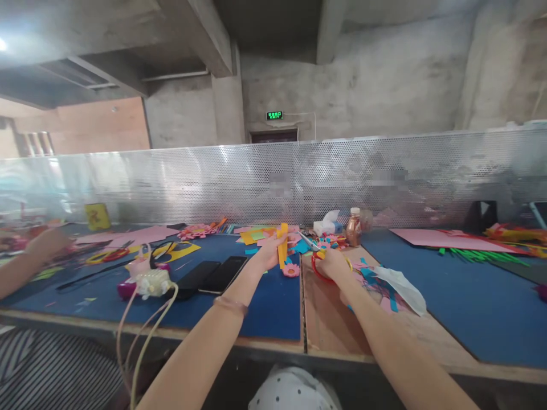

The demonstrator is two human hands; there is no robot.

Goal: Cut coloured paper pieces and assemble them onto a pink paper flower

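Observation:
Between the fingers of my left hand point(270, 254) a strip of orange-yellow paper point(282, 246) stands upright. My right hand point(335, 265) is closed round the red handles of a pair of scissors point(311, 241), whose blades point up and left toward the strip without visibly touching it. Just below the left hand lies a pink paper flower point(291, 270). Coloured paper sheets point(256, 235) are spread behind my left hand. Paper scraps point(378, 285) in blue and pink lie to the right of my right hand, partly under a white tissue point(404, 287).
Two black phones point(223, 274) and a clear object with tubes point(151, 283) lie left. Behind stand a brown bottle point(353, 228) and a tissue pack point(327, 225). A perforated metal screen point(231, 185) closes the table's back. Another person's hand point(49, 246) is at far left.

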